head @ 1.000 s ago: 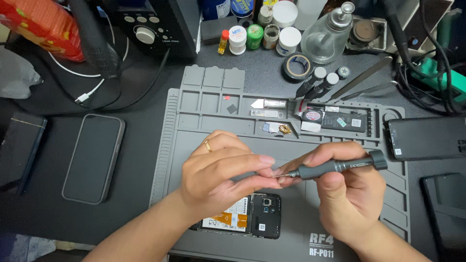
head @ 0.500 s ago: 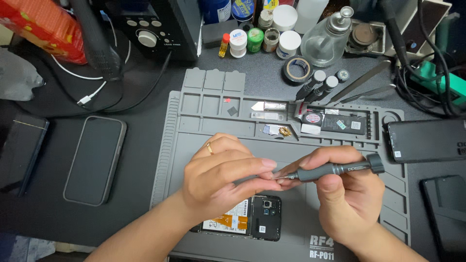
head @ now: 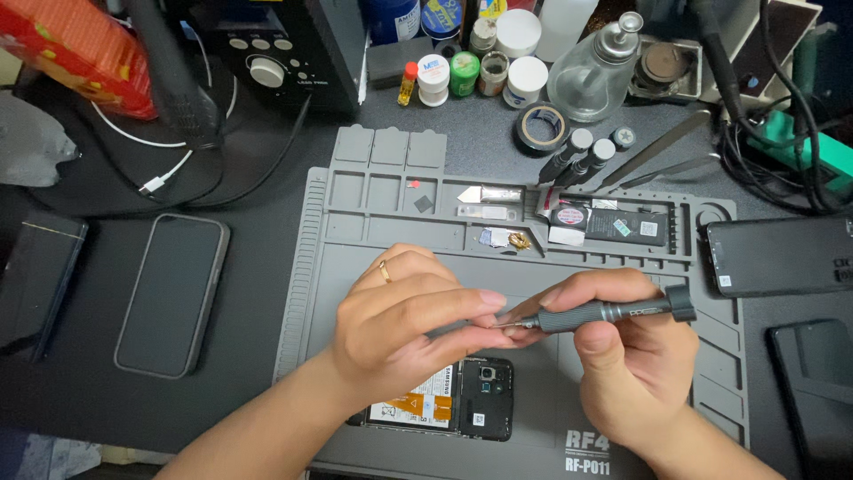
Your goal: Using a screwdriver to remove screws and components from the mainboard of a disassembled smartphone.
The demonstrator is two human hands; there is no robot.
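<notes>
Hardly any shift from a second ago: right hand point(head: 635, 356) still closed around grey screwdriver point(head: 613, 311), left hand point(head: 404, 329) still pinching its tip (bit work unfinished), above opened phone point(head: 462, 400) at six o'clock on mat point(head: 373, 222).

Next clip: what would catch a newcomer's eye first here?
At centre, the right hand holds a grey precision screwdriver, its tip pinched by the left hand. Just below lies an opened phone on the grey repair mat. A second, intact phone lies face up left of the mat.
</notes>
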